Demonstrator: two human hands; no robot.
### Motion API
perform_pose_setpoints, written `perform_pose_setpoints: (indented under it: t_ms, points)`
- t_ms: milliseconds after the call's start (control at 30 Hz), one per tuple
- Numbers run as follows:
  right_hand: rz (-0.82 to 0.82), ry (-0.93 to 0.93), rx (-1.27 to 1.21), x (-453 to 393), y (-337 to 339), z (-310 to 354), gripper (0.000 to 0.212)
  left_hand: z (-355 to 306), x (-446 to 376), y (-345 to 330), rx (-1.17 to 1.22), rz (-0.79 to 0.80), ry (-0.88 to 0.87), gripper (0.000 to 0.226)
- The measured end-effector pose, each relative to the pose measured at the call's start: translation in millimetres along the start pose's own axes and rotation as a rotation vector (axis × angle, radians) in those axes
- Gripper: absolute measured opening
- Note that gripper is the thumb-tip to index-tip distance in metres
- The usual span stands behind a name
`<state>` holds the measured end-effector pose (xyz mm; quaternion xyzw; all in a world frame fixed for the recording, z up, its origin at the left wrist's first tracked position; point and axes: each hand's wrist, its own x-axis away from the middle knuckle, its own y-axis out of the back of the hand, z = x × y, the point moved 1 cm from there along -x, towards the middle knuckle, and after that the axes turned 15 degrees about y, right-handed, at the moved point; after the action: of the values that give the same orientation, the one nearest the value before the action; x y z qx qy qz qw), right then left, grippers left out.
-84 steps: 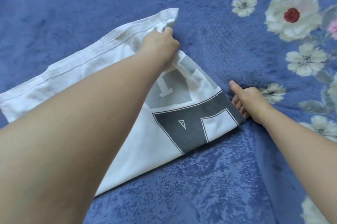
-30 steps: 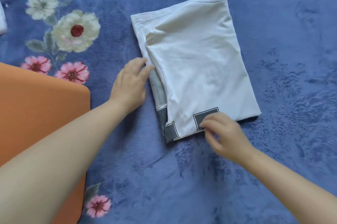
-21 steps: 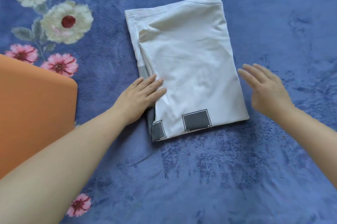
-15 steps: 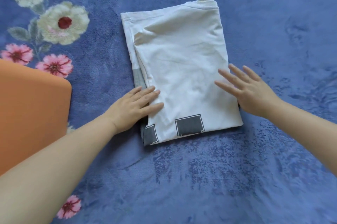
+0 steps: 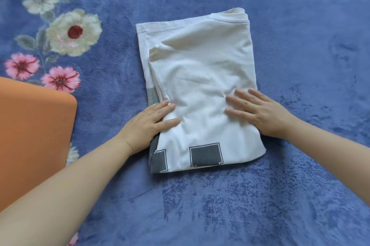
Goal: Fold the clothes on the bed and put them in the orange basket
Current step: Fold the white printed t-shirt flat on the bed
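head view looks down on both hands laid flat on a folded white t-shirt (image 5: 198, 89). the left hand (image 5: 147, 123) rests on the shirt's left edge near its lower end, fingers straight and close together, fingertips reaching onto the top layer. the right hand (image 5: 260, 111) lies on the right edge at about the same level, fingers straight and slightly spread, pointing inward across the cloth. neither grip pinches anything; both press the fabric with open palms, and small wrinkles gather between them.

the t-shirt is folded into an upright rectangle, with dark grey printed blocks showing along its near edge and at the lower left corner. a hemmed edge shows at the far left corner.

it lies on a blue plush bed cover (image 5: 300, 185) patterned with cream and pink flowers (image 5: 74, 32) at the upper left. the orange basket (image 5: 34, 135) sits at the left edge of the frame, near the left forearm and apart from the shirt; only part of it is visible.
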<state>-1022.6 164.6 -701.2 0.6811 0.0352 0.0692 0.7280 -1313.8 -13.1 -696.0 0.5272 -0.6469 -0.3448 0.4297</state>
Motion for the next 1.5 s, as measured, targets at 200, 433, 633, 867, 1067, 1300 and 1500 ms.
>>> perform_pose_setpoints:
  t_ms: [200,433,633,867,1067,1300,1500]
  points:
    - [0.094,0.053,-0.107,4.3,24.8,1.2,0.063,-1.1,1.9,18.8,0.091,0.104,-0.015,0.047]
    - [0.093,-0.029,-0.763,16.6,58.1,22.8,0.041,50.6,27.0,-0.1,0.253,0.62,0.127,0.035]
    - [-0.348,-0.812,-1.454,1.4,62.1,-6.3,0.075,26.7,-20.3,44.2,1.004,0.522,0.763,0.056]
    - [-0.756,-1.32,-1.286,-33.6,48.9,-22.3,0.046,-22.4,-52.2,51.5,1.382,-0.016,0.994,0.01]
    - [-0.839,-1.368,-0.951,-50.1,51.7,-27.9,0.032,-33.7,-61.4,56.4,1.177,-0.32,0.968,0.012]
    - [-0.746,-1.457,-0.719,-70.6,46.0,-45.1,0.021,-24.6,-68.6,47.3,1.037,-0.467,1.106,0.02]
    - [-0.634,-1.436,-0.339,-74.2,43.7,-36.2,0.048,-31.6,-73.2,55.0,0.374,-0.626,1.11,0.053]
